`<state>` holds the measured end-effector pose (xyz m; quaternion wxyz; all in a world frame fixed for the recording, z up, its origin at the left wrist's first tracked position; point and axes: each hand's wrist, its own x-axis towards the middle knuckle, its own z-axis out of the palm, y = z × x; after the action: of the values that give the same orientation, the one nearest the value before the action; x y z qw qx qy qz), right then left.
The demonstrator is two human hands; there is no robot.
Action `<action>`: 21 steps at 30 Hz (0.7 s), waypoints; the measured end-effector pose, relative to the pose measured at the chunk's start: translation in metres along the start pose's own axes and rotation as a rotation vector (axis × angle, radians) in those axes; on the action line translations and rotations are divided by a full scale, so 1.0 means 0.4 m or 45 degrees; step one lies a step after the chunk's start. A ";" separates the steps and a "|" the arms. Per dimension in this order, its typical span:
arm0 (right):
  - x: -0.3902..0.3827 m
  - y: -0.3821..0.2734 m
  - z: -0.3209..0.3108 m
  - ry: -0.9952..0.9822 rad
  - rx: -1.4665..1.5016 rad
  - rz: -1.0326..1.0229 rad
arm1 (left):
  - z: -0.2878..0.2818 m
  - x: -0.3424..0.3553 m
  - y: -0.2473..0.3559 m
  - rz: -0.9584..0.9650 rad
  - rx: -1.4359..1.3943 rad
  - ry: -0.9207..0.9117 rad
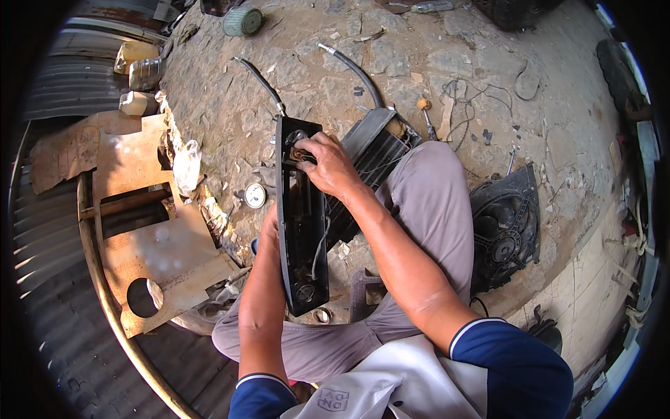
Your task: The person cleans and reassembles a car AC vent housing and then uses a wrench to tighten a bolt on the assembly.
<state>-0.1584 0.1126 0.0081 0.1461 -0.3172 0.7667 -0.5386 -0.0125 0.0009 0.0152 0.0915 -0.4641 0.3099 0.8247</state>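
Observation:
A long, narrow black housing (306, 241) stretches away from me above my lap, its open side showing. My left hand (271, 222) is against its left edge, holding it, with the fingers hidden behind it. My right hand (326, 162) reaches into the far end, thumb and fingers closed at a small coppery part (300, 148); what exactly they pinch is hard to see. A black hose (262, 82) with metal ends extends beyond that end. Beside it, partly under my right forearm, lies a second black housing (370, 140) near another hose (359, 70).
On the ground at right is a black fan in a shroud (506, 241). A round white dial (255, 195) lies left of the housing. Rusty cut sheet metal (160, 244) and plastic containers (145, 73) stand at left. A screwdriver-like tool (427, 119) and tangled cord (474, 98) lie ahead.

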 end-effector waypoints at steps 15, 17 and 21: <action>0.005 -0.041 -0.049 -0.199 -0.183 0.094 | 0.029 -0.035 0.021 0.011 0.151 0.008; 0.013 -0.050 -0.056 -0.238 -0.215 0.108 | 0.028 -0.039 0.021 0.038 0.186 0.018; 0.021 -0.045 -0.064 -0.239 -0.276 0.029 | 0.023 -0.044 0.022 0.006 0.158 -0.063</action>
<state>-0.1735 0.1221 0.0354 0.1883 -0.3713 0.8069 -0.4190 -0.0131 0.0021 0.0370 0.1258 -0.4363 0.3591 0.8154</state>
